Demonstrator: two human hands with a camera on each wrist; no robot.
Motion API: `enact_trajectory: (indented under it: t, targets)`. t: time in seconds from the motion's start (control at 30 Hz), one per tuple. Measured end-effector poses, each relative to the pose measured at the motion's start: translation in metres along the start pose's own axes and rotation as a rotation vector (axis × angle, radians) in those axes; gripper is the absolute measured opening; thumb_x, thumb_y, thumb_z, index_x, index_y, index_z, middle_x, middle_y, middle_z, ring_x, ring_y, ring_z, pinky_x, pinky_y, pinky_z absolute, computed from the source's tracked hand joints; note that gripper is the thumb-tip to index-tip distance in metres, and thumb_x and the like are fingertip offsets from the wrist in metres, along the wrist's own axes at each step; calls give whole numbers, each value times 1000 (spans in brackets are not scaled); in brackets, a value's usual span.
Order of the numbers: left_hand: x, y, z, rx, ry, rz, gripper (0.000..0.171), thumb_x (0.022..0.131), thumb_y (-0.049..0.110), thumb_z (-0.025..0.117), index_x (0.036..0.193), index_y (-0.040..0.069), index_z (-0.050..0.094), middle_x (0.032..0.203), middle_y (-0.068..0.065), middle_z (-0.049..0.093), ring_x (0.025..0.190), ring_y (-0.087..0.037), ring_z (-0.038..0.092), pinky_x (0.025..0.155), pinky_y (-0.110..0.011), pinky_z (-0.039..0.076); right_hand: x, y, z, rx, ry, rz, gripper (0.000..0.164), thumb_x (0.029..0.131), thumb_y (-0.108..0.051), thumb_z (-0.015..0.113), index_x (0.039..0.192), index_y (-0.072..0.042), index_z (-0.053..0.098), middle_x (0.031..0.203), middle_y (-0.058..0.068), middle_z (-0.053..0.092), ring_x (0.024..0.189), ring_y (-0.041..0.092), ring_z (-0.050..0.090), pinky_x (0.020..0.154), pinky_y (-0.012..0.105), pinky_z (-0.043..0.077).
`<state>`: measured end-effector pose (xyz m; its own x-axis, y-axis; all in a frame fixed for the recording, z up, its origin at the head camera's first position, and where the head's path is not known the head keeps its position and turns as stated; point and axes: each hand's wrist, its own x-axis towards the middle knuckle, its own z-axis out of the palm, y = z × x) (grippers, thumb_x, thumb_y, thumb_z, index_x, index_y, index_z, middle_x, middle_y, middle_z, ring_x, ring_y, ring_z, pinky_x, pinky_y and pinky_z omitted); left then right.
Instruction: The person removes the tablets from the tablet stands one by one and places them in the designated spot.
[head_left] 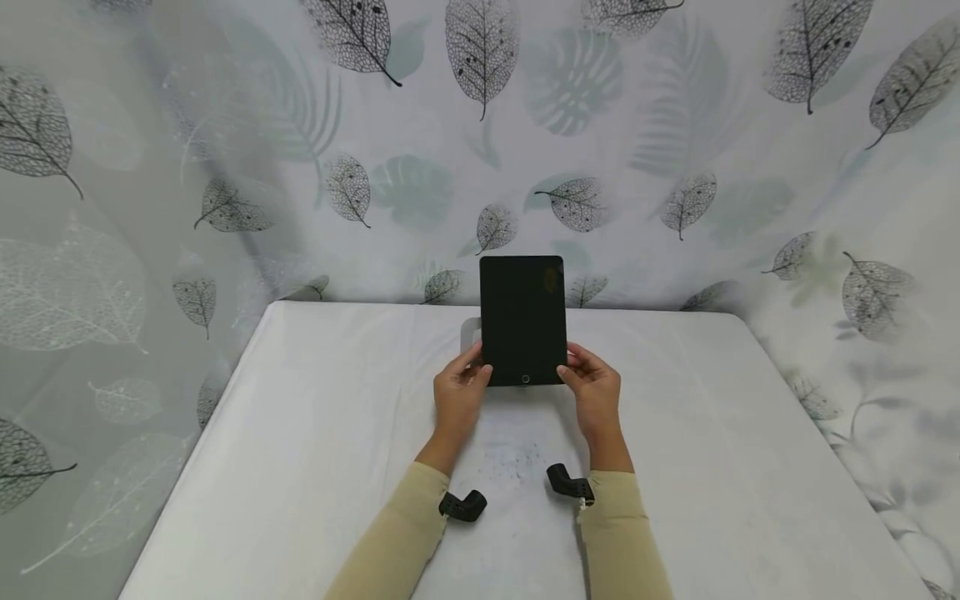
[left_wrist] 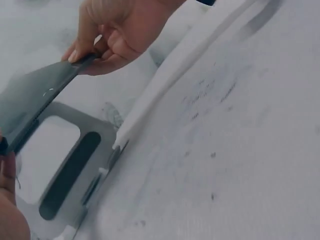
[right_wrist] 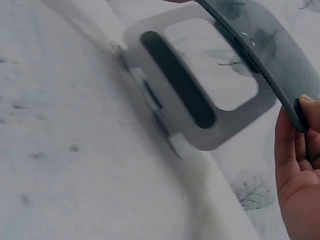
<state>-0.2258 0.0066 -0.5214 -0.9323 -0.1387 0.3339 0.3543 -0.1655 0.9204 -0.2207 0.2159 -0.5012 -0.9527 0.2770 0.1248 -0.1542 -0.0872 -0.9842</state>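
A black tablet (head_left: 522,317) with a round home button is held upright and tilted back, its screen facing me. My left hand (head_left: 457,400) pinches its lower left corner, thumb on the front. On the lower right corner my right hand (head_left: 598,398) pinches in the same way, fingers behind. Just behind the tablet is a grey stand (head_left: 468,333), mostly hidden by it in the head view. Seen in the right wrist view, the stand (right_wrist: 145,90) has a large cutout, a dark strip pad (right_wrist: 177,80) and small lips along its front edge.
A white cloth covers the table (head_left: 315,467), with faint dark smudges near its middle. Behind and at both sides hangs a leaf-patterned curtain (head_left: 420,125). Each wrist wears a black camera mount (head_left: 462,506).
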Motion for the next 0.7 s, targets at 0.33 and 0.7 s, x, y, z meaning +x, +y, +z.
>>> enact_trajectory:
  t: [0.33,0.7]
  targets:
    - [-9,24,18,213,-295,154,62,97,6,68,154,7,44,159,-8,47,139,-26,54,108,-36,52,0,-35,-33,-17,28,49,44,88,15,68,131,7,64,96,-3,68,90,10,65,79,16,58]
    - [-29,36,45,377,-524,111,74,104,19,61,164,13,18,172,3,15,158,-16,23,120,-35,40,-10,-63,-75,56,-1,69,45,89,15,67,133,13,59,95,-1,66,88,11,65,79,19,60]
